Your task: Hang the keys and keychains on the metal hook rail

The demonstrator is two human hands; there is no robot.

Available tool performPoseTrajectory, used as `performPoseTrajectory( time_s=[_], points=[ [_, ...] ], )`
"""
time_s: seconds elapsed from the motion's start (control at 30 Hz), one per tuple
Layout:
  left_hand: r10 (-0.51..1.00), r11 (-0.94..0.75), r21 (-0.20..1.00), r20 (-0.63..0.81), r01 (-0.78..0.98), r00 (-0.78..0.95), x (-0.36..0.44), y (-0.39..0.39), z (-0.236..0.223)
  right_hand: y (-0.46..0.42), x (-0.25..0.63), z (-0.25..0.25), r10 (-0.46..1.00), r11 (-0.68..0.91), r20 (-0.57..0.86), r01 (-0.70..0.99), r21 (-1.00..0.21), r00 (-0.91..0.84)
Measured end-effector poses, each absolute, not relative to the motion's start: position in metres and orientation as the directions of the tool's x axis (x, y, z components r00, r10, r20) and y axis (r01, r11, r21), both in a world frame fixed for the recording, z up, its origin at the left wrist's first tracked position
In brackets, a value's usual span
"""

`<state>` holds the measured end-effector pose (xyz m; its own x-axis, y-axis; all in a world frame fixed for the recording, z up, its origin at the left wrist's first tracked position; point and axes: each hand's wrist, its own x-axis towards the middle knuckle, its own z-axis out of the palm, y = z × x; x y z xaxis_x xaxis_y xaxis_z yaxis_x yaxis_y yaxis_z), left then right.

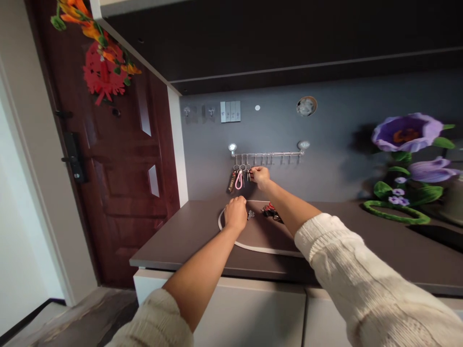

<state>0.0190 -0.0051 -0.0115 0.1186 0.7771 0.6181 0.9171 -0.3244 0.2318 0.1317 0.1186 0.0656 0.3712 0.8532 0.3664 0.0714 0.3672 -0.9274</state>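
"Keys [248, 177] hang from a hooked metal rail [267, 154] in the head view, with the person's right hand [261, 176] at the rightmost set. Are its fingers clamped?"

"They are drawn together beside the keys; whether they grip them cannot be told. A pink strap [238, 180] and a brown tag [231, 182] hang to the left."

"And the left hand [236, 213]?"

"Curled low over the tabletop [173, 231], just beside a small silver item [251, 214]. Its fingers are partly hidden, so their hold cannot be told. A dark-and-red bunch [270, 212] lies to the right, inside the curve of a white band [260, 250]."
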Motion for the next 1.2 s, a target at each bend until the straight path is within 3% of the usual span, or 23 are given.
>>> performPoseTrajectory(
  time_s=[0.43,0.67,0.97,1.2],
  points=[
    [0.77,-0.345,0.198,0.619,0.917,0.157,0.017,-0.007,-0.011,0.078,0.142,0.076,0.87,0.364,0.373,0.091,-0.927,0.322],
    [0.744,-0.401,0.142,0.626,0.905,0.231,0.018,-0.011,-0.011,0.045,0.154,0.071,0.885,0.413,0.433,0.142,-0.9,0.17],
    [0.726,-0.456,0.097,0.616,0.885,0.306,0.016,-0.014,-0.01,0.011,0.175,0.028,0.885,0.439,0.465,0.376,-0.816,-0.025],
    [0.724,-0.476,0.107,0.612,0.873,0.319,0.014,-0.012,-0.011,-0.004,0.196,0.004,0.916,0.395,0.356,0.557,-0.731,-0.182]
  ],
)
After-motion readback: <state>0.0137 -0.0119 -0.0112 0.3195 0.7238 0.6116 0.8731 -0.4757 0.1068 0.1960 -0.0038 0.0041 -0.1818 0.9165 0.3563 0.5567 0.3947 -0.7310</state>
